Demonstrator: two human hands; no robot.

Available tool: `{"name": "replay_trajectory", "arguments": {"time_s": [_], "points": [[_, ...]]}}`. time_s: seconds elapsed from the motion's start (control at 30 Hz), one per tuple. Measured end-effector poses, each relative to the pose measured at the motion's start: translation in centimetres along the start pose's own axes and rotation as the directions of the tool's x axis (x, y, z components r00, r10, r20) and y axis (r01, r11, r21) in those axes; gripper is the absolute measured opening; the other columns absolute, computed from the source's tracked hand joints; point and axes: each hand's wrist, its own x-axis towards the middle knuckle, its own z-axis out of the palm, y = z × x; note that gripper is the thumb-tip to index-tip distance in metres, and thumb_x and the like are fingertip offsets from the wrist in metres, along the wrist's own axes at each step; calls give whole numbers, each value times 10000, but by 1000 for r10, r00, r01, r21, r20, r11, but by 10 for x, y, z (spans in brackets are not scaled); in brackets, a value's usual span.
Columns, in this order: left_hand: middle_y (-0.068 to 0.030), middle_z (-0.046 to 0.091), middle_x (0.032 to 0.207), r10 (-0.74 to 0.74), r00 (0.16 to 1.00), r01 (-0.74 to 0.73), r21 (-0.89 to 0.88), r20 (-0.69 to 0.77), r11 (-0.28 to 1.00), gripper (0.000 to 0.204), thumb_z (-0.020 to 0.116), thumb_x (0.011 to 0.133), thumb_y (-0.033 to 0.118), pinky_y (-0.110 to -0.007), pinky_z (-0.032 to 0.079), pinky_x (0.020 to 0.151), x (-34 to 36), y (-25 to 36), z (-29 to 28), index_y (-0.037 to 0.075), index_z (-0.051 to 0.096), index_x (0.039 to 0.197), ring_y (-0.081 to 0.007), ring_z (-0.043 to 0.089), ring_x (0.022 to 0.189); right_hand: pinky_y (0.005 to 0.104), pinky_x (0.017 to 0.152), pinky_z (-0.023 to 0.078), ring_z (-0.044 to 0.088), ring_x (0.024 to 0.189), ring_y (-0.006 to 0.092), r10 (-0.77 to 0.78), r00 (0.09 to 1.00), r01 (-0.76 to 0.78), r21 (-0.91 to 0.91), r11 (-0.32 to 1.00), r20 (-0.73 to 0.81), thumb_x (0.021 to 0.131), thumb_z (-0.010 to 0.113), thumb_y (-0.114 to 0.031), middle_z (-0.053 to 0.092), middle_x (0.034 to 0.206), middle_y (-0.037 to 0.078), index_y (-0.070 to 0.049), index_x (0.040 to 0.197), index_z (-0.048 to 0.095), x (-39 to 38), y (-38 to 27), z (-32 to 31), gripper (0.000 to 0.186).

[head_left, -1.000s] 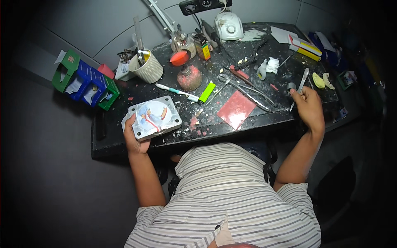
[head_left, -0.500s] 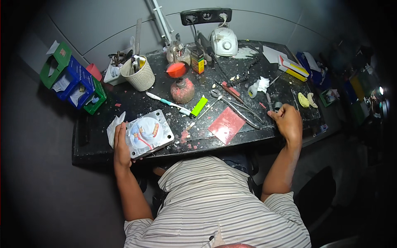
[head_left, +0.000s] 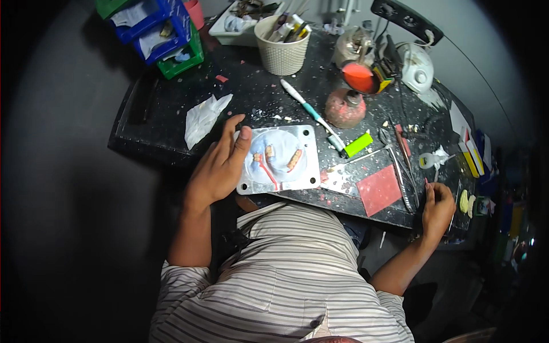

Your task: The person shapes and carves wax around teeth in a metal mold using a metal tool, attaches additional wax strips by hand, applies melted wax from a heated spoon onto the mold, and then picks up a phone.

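Note:
My left hand (head_left: 220,168) grips the left side of a square grey plate (head_left: 306,177), thumb on top and fingers stretched along its edge. The plate lies at the front edge of the dark workbench (head_left: 143,137) and carries a pale blue disc (head_left: 281,147) with small pink and orange wax tooth pieces (head_left: 294,160) and a red wax strip. My right hand (head_left: 437,208) sits at the bench's front right edge with its fingers curled. Whether it pinches something thin I cannot tell.
On the bench are a red square sheet (head_left: 378,190), long metal instruments (head_left: 400,166), a green lighter (head_left: 358,144), a white-and-teal pen tool (head_left: 303,106), a round reddish burner (head_left: 345,108), a beige cup of tools (head_left: 281,48), crumpled white tissue (head_left: 205,117) and blue and green bins (head_left: 166,34).
The view has swung closer and leftward. My left hand still holds the plate, fingers now spread along its edge. My right hand left the instruments and drew back to the bench's front edge.

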Motion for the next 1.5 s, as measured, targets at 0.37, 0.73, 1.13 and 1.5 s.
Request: {"name": "replay_trajectory", "arguments": {"time_s": [0.37,0.73,1.13,1.5], "points": [[-263,659,808,89,996,-87,376,12,923,510,426,1119,443,-466,494,778,-3,4,-3,52,559,1418,-431,689,813,395,796,516,662,807,277,-32,999,34,-55,998,25,999,699,-99,694,906,151,52,1016,676,1,-4,6,153],[-248,491,1531,672,695,-711,106,257,695,967,815,705,312,-499,336,1209,0,-26,-30,-7,435,1535,-423,476,1420,207,737,459,547,832,43,-8,994,68,576,814,-106,1044,652,-55,649,995,16,29,1299,674,-22,-27,-27,269],[-242,542,1403,551,827,-477,382,-111,792,1233,996,540,497,-516,383,1098,-44,-19,40,-28,435,1505,-393,512,1255,323,779,623,737,847,235,-217,976,101,839,535,20,889,744,109,718,976,177,101,1012,733,-31,-85,2,123],[-288,446,1465,720,628,-662,284,-295,693,865,907,760,491,-562,413,1114,-52,-22,53,-37,567,1355,-429,451,1344,308,831,610,763,931,218,-369,901,-95,933,348,229,885,765,115,775,984,180,94,1000,757,-87,-175,45,117]]}}
